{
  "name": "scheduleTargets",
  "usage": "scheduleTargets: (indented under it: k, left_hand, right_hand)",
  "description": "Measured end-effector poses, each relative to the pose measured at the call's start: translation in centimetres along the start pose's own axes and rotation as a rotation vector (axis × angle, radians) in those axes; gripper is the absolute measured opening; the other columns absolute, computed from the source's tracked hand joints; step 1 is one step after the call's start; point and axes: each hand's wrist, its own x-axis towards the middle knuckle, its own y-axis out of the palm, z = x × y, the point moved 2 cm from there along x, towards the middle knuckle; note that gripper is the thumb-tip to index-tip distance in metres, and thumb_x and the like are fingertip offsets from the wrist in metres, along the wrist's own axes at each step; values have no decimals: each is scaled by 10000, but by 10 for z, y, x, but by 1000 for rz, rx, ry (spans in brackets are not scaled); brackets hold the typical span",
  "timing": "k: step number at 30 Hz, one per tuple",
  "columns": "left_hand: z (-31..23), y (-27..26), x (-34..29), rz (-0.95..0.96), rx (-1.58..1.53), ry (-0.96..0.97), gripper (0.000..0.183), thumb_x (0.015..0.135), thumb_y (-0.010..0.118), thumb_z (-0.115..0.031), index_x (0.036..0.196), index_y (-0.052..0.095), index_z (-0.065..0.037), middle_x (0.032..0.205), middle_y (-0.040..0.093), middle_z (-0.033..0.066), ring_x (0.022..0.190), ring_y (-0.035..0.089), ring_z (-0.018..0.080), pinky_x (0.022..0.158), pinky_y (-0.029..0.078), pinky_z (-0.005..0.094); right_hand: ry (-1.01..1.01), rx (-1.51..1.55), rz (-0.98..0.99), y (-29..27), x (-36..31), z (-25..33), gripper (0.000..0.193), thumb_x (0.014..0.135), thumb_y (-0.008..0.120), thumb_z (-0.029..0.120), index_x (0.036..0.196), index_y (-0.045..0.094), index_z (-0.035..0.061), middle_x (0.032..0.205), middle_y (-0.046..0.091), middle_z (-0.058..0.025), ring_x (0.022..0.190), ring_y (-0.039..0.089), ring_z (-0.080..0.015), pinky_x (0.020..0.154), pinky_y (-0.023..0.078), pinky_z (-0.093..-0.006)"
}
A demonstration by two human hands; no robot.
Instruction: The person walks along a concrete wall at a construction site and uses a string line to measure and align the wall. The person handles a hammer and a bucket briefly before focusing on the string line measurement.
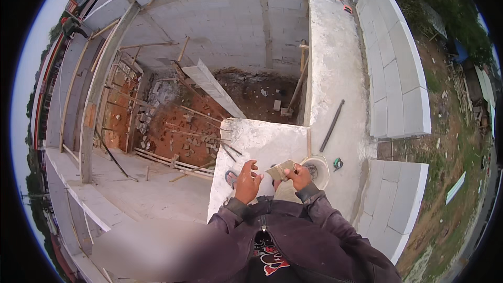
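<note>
My right hand (pixel 298 177) pinches a small, flat, khaki-coloured piece (pixel 280 171) between thumb and fingers. The piece looks like a wrapped bundle or folded cloth, and its exact kind is unclear. Just left of it, my left hand (pixel 247 182) is raised with its fingers apart and nothing in it. Beside my right hand stands a pale round bucket (pixel 326 178), partly hidden by the hand and sleeve. A small green and black object (pixel 338 164), similar to a tape measure, lies right of the bucket. Farther off, a long dark bar (pixel 332 126) rests on the concrete.
I am on a high concrete ledge (pixel 262 133) whose edge drops to a dirt-floored pit (pixel 194 136). Rebar ends (pixel 229 152) stick out by my feet. Pale block walls (pixel 390 73) line the right side. A co-worker (pixel 72 26) is at the far left.
</note>
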Motion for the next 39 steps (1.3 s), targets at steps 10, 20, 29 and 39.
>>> scheduleTargets:
  k: [10,20,29,39]
  left_hand:
    - [191,50,-168,1466,473,-117,266,848,550,-229,984,655,-26,987,665,154,1005,614,348,837,488,435]
    - [154,66,-193,1053,246,-422,277,811,616,-245,1018,661,-67,1035,660,168,1007,622,311,855,491,418]
    - [135,40,-159,734,175,-333,313,778,675,-260,1048,666,-104,1078,657,181,1008,629,278,871,493,403]
    - [197,-55,-152,-242,-73,-433,145,773,578,-93,910,574,-43,890,623,182,876,610,363,775,480,441]
  right_hand:
    - [273,-225,-591,-155,3,-272,286,799,633,158,988,664,-54,862,699,-183,746,672,-296,709,519,-374]
    - [713,-637,-457,-215,79,-515,259,846,577,188,1038,683,50,1024,695,-90,900,686,-237,721,569,-394]
    - [508,-1233,185,-93,168,-322,247,864,562,189,1053,693,98,1056,698,-71,946,685,-246,744,567,-397]
    - [-236,-2158,776,72,226,-166,199,844,582,156,963,742,156,1025,716,-37,939,697,-225,778,576,-357]
